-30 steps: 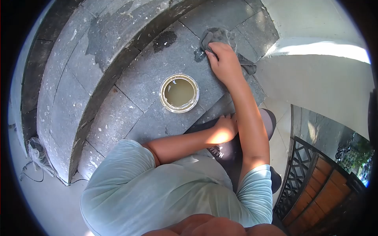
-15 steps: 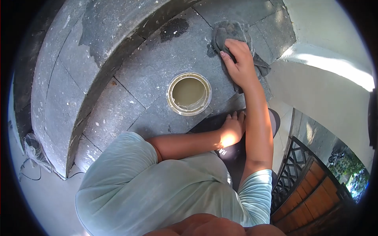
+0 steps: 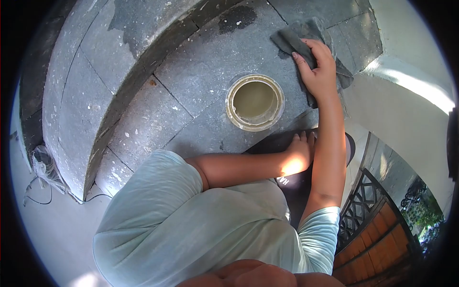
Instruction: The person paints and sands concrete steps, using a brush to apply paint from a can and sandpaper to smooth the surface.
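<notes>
A dark grey wet cloth (image 3: 291, 40) lies bunched on the grey stone tiles (image 3: 205, 62), with one fold raised. My right hand (image 3: 319, 69) is closed round that fold, thumb on its near side. My left hand (image 3: 300, 150) rests on my dark-clad leg, fingers spread and holding nothing. Between the curved step and the cloth stands an open round tub (image 3: 255, 102) of murky, olive-coloured liquid, touched by neither hand.
A curved stone step (image 3: 95, 71) with white specks rises at the left. Clear plastic wrapping (image 3: 45, 170) and a thin cable lie beyond its lower end. A pale wall (image 3: 401, 105) and a wood-and-metal gate (image 3: 373, 239) are at the right.
My right hand has closed on part of the cloth, which is now folded up off the tiles at its left. The view has shifted, and my left hand stays on the leg.
</notes>
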A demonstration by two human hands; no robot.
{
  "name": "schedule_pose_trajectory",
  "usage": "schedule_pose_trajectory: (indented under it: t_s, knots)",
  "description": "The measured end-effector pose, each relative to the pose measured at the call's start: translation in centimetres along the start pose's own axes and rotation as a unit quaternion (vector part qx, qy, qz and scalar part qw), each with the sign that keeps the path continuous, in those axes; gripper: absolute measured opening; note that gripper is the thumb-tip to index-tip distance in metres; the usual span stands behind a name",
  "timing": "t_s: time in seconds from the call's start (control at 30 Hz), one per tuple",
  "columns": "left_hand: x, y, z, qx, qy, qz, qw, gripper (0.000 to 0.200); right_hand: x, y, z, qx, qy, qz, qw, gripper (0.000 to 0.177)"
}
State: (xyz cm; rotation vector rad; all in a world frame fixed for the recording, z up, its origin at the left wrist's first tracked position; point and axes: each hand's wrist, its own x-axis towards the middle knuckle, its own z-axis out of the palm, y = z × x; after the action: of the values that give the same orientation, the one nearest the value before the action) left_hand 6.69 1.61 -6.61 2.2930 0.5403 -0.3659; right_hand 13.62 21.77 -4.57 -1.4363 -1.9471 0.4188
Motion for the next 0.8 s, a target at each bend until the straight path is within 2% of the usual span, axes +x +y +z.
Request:
schedule_pose_trajectory:
  t_s: [0.07,0.13,0.17,0.27,0.37,0.47,0.57,0.67,0.8]
  knots:
    - [0.2,0.1,0.1,-0.010,-0.008,-0.003,1.000,0.061,-0.2,0.5,1.1,-0.007,0.075,0.034,0.997,0.027]
    - [0.1,0.1,-0.9,-0.015,-0.047,-0.002,0.999,0.063,0.1,0.3,1.5,-0.015,0.070,0.043,0.996,0.023]
    - [0.2,0.0,-0.9,-0.020,-0.036,-0.005,0.999,0.064,0.4,0.1,1.6,-0.020,0.069,0.049,0.996,0.021]
    - [0.4,0.1,-0.1,-0.028,-0.012,-0.014,0.999,0.069,1.0,-0.3,0.7,0.011,0.018,0.073,0.997,0.018]
    - [0.8,0.4,0.2,-0.036,-0.010,-0.031,0.999,0.075,0.7,0.0,0.0,-0.009,-0.027,0.022,0.999,0.017]
    - [1.4,0.6,0.0,-0.059,-0.014,-0.052,0.997,0.075,0.8,-0.6,-0.9,0.027,-0.056,0.050,0.997,0.019]
    - [1.5,0.6,0.0,-0.074,-0.013,-0.056,0.996,0.075,1.5,-0.6,-1.0,-0.032,-0.116,0.045,0.992,0.020]
    - [1.5,0.6,0.0,-0.078,-0.013,-0.056,0.995,0.075,1.7,-1.5,-0.5,-0.081,-0.093,0.033,0.992,0.025]
    - [1.2,0.7,-0.1,-0.077,-0.002,-0.059,0.995,0.074,2.2,-1.1,-0.3,-0.019,-0.044,0.063,0.997,0.027]
